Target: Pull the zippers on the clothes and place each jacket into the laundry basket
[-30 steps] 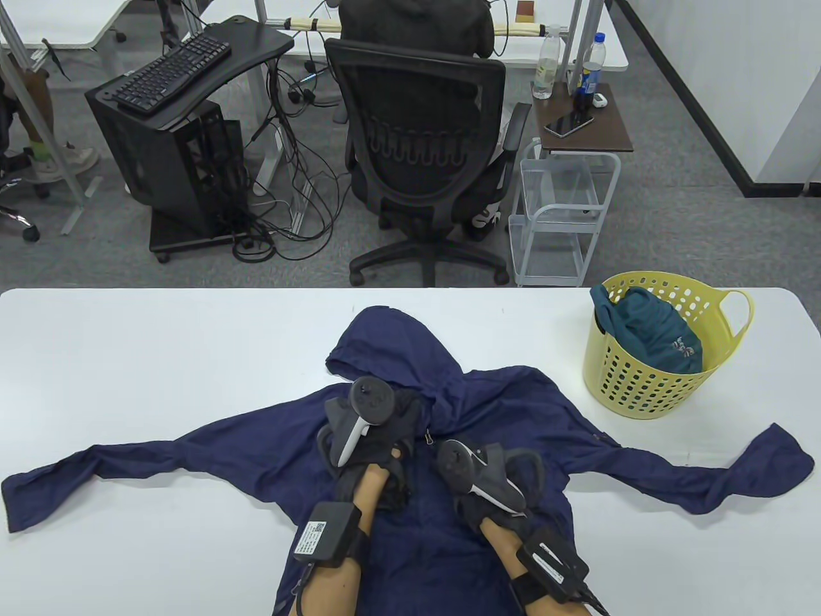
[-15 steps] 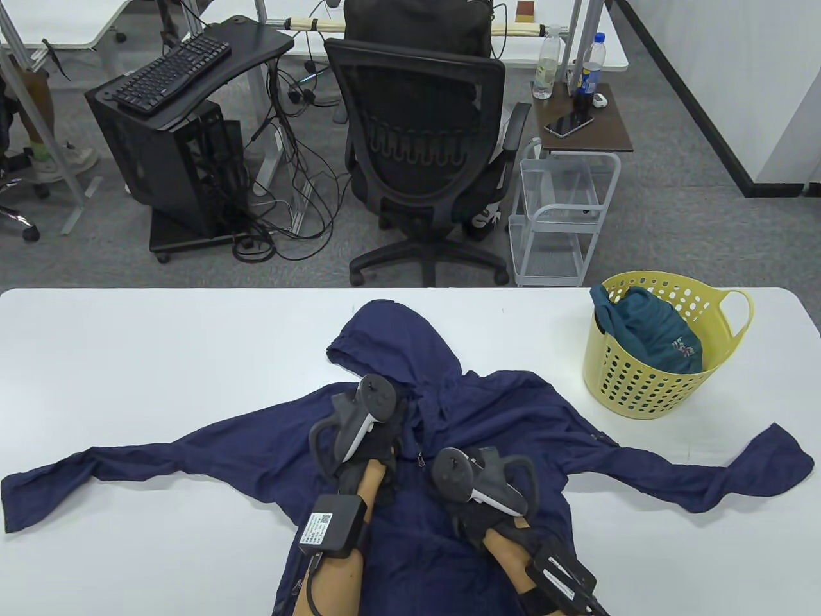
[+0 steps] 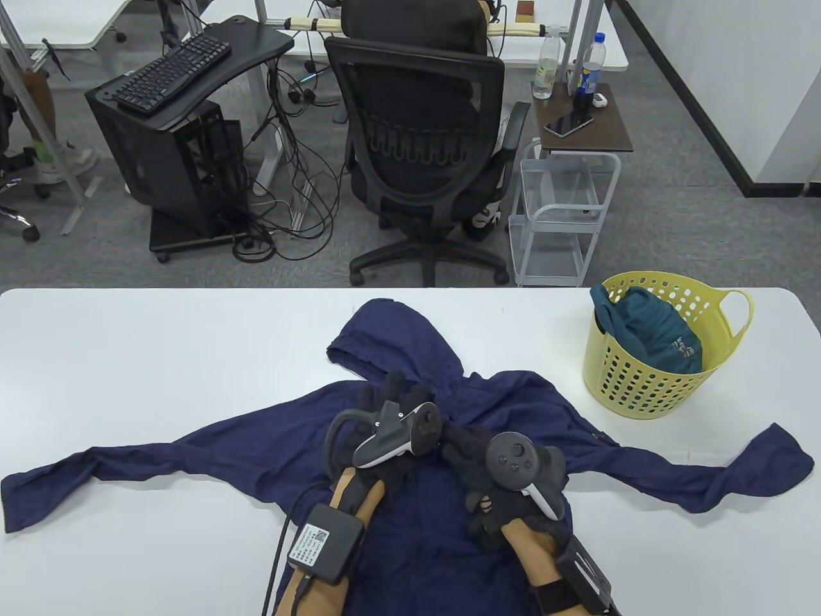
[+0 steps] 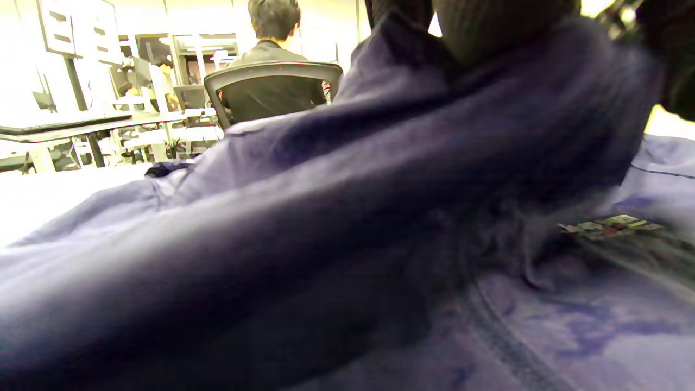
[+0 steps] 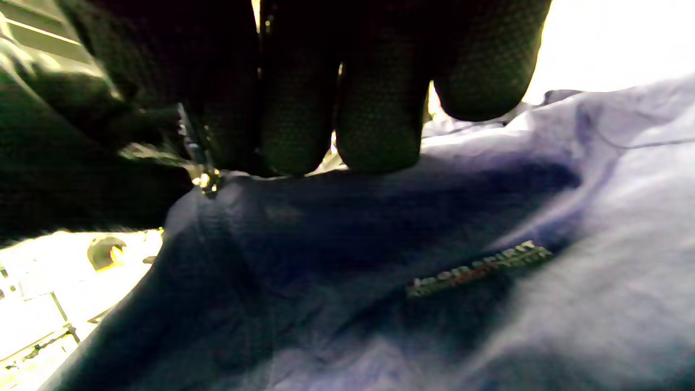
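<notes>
A navy hooded jacket (image 3: 507, 410) lies face up on the white table (image 3: 160, 359) with both sleeves spread out. My left hand (image 3: 392, 399) rests on the chest just below the hood, its fingers spread over the cloth. In the left wrist view one finger (image 4: 478, 27) lies against bunched navy fabric (image 4: 326, 179). My right hand (image 3: 458, 447) is right beside it at the jacket's centre line. In the right wrist view its thumb and fingers pinch the small metal zipper pull (image 5: 198, 165). The yellow laundry basket (image 3: 641, 385) stands at the back right.
A teal garment (image 3: 648, 330) fills the basket. The jacket's right sleeve (image 3: 757, 468) reaches toward the table's right edge below the basket, the left sleeve (image 3: 77, 475) toward the left edge. Beyond the table a person sits in a black office chair (image 3: 423, 141).
My right hand has moved up the front of the jacket toward the collar and turned over. My left hand has shifted forward and rolled, its fingers now spread near the hood.
</notes>
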The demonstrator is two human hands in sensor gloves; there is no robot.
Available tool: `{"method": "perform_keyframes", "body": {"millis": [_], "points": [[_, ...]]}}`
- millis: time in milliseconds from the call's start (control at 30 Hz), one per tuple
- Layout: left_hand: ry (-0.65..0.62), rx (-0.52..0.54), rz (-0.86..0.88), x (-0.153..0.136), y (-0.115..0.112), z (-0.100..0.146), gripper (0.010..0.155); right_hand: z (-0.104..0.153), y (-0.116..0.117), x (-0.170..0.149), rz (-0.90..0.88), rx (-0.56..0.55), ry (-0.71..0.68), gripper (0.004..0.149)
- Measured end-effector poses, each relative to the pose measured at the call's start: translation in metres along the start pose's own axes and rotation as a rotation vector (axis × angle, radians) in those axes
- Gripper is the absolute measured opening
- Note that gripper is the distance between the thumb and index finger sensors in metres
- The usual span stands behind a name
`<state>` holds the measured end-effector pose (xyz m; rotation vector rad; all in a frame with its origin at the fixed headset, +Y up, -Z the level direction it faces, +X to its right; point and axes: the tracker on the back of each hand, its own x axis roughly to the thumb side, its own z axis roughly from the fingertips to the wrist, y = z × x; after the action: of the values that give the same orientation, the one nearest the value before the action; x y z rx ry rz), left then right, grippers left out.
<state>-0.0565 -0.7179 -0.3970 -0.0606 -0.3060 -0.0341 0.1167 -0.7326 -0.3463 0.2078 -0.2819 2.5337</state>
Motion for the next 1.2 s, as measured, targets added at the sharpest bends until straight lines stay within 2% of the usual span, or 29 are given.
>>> {"method": "perform_keyframes", "body": {"millis": [67, 167, 400, 533, 733, 867, 933, 1033, 1133, 1200], "points": [[0.031, 0.062, 0.013, -0.001, -0.002, 0.0, 0.042, 0.001, -0.001, 0.0, 0.019, -0.001, -0.008, 0.042], [0.074, 0.173, -0.061, -0.003, 0.0, -0.001, 0.041, 0.001, 0.003, 0.0, 0.067, 0.012, -0.003, 0.043], [0.2, 0.243, -0.242, 0.0, 0.002, -0.01, 0.037, 0.005, 0.03, 0.016, 0.37, 0.109, -0.052, 0.043], [0.263, 0.206, -0.269, -0.005, -0.006, -0.02, 0.037, 0.013, 0.039, 0.029, 0.466, 0.176, -0.088, 0.043], [0.319, 0.174, -0.311, -0.017, -0.017, -0.027, 0.037, 0.02, 0.042, 0.039, 0.461, 0.334, -0.12, 0.044], [0.379, 0.183, -0.36, -0.035, -0.023, -0.027, 0.037, 0.024, 0.045, 0.047, 0.459, 0.529, -0.163, 0.044], [0.393, 0.142, -0.356, -0.046, -0.028, -0.026, 0.037, 0.026, 0.05, 0.049, 0.414, 0.606, -0.151, 0.044], [0.397, 0.071, -0.331, -0.054, -0.034, -0.02, 0.039, 0.024, 0.053, 0.049, 0.408, 0.603, -0.131, 0.044], [0.384, 0.093, -0.29, -0.054, -0.027, -0.011, 0.043, 0.022, 0.054, 0.047, 0.407, 0.608, -0.102, 0.045], [0.367, 0.143, -0.191, -0.052, -0.013, 0.001, 0.046, 0.019, 0.055, 0.041, 0.419, 0.574, -0.081, 0.045]]}}
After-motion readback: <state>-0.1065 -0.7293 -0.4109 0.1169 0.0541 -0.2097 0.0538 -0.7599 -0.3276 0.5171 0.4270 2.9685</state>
